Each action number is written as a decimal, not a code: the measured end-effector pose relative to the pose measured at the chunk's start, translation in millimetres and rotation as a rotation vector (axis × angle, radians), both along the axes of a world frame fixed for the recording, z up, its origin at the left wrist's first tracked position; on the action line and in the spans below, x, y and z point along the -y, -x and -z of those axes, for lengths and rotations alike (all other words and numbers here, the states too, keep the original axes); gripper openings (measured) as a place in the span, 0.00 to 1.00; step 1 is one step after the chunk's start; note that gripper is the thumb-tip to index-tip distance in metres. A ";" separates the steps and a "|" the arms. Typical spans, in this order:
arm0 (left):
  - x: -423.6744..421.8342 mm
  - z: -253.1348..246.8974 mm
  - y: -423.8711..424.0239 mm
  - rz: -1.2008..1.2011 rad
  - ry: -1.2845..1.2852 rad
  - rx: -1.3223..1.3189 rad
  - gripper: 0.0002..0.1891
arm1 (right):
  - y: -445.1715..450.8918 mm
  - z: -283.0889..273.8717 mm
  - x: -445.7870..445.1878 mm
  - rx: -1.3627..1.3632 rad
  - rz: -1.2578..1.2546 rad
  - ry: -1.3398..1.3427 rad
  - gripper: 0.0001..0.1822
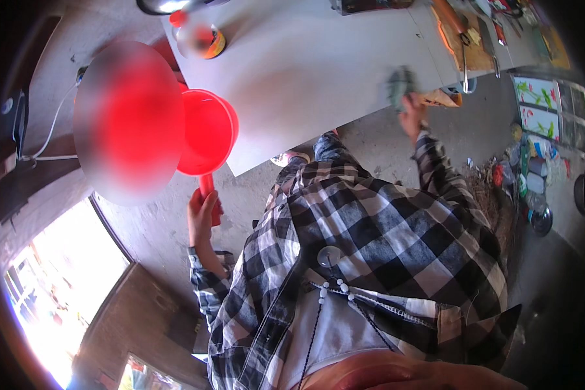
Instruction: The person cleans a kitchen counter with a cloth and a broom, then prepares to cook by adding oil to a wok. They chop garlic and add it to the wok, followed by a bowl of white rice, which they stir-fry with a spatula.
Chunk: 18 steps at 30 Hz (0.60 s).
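Observation:
My left hand (204,209) is closed around the handle of a red plastic dipper (207,131), its bowl beside the left end of a pale countertop (312,63). At the counter's front edge on the right, my right hand (412,114) grips a grey-green cloth (401,87), blurred and lying against the surface. A large red thing left of the dipper is blurred out and cannot be made out.
A jar with a yellow-orange label (216,45) stands at the counter's back left. Further right are a wooden cutting board (478,48) and a knife (465,68) overhanging the edge. Bottles and bags (536,180) crowd the floor at the right.

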<state>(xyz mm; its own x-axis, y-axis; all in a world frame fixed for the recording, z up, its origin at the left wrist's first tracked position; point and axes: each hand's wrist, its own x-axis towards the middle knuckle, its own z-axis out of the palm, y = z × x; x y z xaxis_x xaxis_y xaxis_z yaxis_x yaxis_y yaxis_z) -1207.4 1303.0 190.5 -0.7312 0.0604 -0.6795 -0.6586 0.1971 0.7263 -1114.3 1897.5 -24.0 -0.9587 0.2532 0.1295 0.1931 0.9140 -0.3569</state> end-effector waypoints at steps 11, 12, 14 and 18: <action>-68.0 37.7 31.2 0.138 0.124 -0.057 0.15 | 81.5 -62.2 189.9 -0.034 -0.402 0.166 0.25; -47.7 15.2 37.2 0.150 0.250 -0.026 0.17 | 104.2 -73.3 234.6 -0.067 -0.527 0.149 0.23; -23.0 32.6 31.1 0.221 0.340 -0.079 0.19 | 140.0 -79.7 257.1 -0.043 -0.665 0.076 0.21; -0.5 28.7 -12.5 0.119 0.657 -0.328 0.22 | 231.4 -87.8 242.9 -0.046 -0.474 0.090 0.20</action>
<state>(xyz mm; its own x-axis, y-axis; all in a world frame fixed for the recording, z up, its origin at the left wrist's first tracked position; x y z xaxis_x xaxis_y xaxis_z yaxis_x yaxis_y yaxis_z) -1194.9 1303.4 161.9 -0.9167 -0.1913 -0.3508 -0.3750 0.7149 0.5901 -1345.8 1654.6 63.9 -0.9649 -0.1984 0.1720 -0.2552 0.8626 -0.4367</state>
